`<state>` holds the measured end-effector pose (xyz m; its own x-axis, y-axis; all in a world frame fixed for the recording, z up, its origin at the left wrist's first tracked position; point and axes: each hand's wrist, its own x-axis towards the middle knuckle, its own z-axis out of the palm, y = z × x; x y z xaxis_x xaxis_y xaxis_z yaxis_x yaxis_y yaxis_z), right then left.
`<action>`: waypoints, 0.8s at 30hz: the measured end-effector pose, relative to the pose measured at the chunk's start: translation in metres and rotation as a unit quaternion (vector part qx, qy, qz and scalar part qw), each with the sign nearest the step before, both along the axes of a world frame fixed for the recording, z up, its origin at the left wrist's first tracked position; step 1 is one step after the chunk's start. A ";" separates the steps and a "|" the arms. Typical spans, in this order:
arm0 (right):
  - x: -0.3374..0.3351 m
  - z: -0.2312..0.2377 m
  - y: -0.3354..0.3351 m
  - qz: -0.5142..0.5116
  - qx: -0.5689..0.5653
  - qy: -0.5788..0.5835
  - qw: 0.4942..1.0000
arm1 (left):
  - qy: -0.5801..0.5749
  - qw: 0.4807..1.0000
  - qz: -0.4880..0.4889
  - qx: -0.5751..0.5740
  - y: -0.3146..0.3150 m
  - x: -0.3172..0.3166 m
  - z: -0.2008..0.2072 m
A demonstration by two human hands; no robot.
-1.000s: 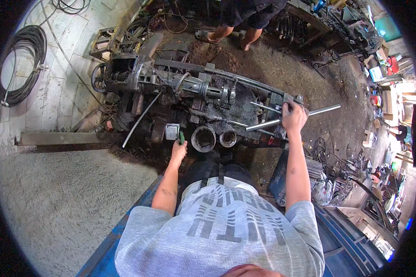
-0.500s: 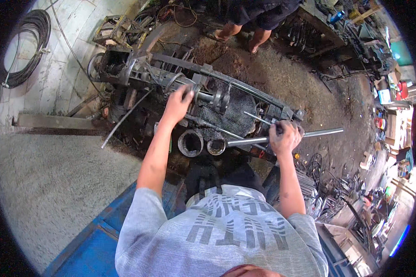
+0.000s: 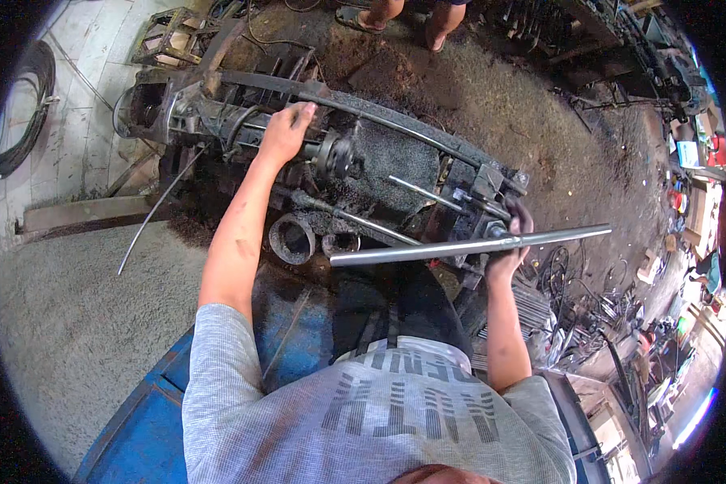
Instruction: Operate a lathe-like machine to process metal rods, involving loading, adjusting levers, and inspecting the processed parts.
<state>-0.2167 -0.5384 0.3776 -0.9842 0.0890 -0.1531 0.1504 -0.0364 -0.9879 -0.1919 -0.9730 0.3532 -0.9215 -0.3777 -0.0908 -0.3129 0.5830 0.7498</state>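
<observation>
Reached along the machine (image 3: 383, 121), with a long metal bar (image 3: 460, 247) across its near right end.
Had the right hand (image 3: 504, 260) behind the long metal bar by its collar (image 3: 505, 241), with fingers showing above, and the left hand (image 3: 282, 135) over the machine's middle, just left of a dark round end piece (image 3: 335, 155), with fingers bent. Could not tell, with parts hidden from above, whether clamped or loose at either hand. Best handled by pressing evenly and close to the collar, without levering sideways against the machine. Needed a watch on the bar's left end, near the two metal rings (image 3: 277, 240) at the machine's near side, to avoid a knock. Also called for placing left fingers well clear of the round end piece, in case of any turning.
</observation>
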 end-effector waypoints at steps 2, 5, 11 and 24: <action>-0.021 -0.007 0.002 0.088 0.074 0.021 0.993 | 0.018 1.000 0.010 0.003 -0.001 -0.004 -0.004; -0.019 -0.016 0.006 0.094 0.033 0.003 0.995 | 0.016 0.999 0.022 -0.020 0.002 -0.007 -0.008; -0.016 -0.027 -0.006 0.067 -0.034 -0.039 0.996 | -0.022 0.999 0.027 -0.032 -0.003 -0.003 -0.012; -0.016 -0.039 -0.025 0.087 0.008 -0.031 0.996 | 0.035 0.997 0.051 0.039 -0.005 -0.004 -0.011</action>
<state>-0.2329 -0.5634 0.3382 -0.9735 -0.0797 -0.2145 0.2144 0.0106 -0.9767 -0.1957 -0.9776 0.3418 -0.8833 -0.4648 -0.0610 -0.3135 0.4889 0.8140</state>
